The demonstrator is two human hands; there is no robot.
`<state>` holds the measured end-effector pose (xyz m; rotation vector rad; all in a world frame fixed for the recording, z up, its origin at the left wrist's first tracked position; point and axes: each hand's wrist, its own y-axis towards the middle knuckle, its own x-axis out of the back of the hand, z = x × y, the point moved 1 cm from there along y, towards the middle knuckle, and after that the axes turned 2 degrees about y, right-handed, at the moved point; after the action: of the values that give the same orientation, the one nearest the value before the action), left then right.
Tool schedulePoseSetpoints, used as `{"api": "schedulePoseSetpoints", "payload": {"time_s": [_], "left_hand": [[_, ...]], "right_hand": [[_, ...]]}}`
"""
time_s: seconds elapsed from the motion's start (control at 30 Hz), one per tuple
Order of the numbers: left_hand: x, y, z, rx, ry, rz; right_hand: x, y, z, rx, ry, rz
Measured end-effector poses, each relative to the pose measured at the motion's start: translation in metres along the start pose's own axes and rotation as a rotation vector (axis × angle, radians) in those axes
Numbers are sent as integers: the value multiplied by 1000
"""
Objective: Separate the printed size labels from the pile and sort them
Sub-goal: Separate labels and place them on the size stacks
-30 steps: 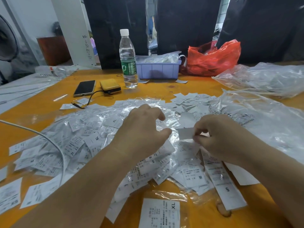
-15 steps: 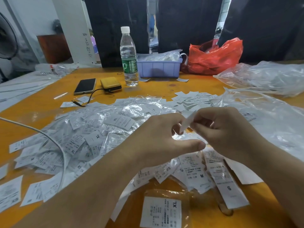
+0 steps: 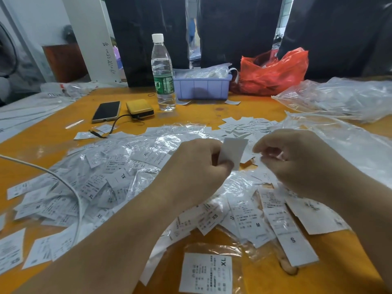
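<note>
Label (image 3: 233,152) in left hand (image 3: 197,166)

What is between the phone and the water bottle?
A yellow box sits on the table between the phone and the water bottle, seen in the head view.

Both forearms bare, no sleeves in view; left hand (image 3: 197,166) and right hand (image 3: 297,164) ungloved, no rings or watch.
</note>
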<state>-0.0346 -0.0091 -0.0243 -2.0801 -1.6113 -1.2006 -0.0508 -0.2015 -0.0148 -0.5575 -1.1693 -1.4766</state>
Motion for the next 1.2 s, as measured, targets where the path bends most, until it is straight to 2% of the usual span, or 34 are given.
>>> {"api": "schedulePoseSetpoints", "payload": {"time_s": [0.13, 0.23, 0.37, 0.77, 1.2], "left_hand": [[-2, -1, -1, -8, 1, -5], [-3, -1, -2, -12, -3, -8], [-4, -2, -4, -27, -1, -7], [-10, -4, -6, -36, -38, 26], [-9, -2, -3, -37, -24, 23]], "right_hand": [[12, -4, 2, -189, -287, 44], [16, -7, 3, -258, -411, 12], [15, -8, 0, -329, -408, -8], [6, -6, 4, -491, -594, 233], [-5, -1, -2, -404, -642, 249]]}}
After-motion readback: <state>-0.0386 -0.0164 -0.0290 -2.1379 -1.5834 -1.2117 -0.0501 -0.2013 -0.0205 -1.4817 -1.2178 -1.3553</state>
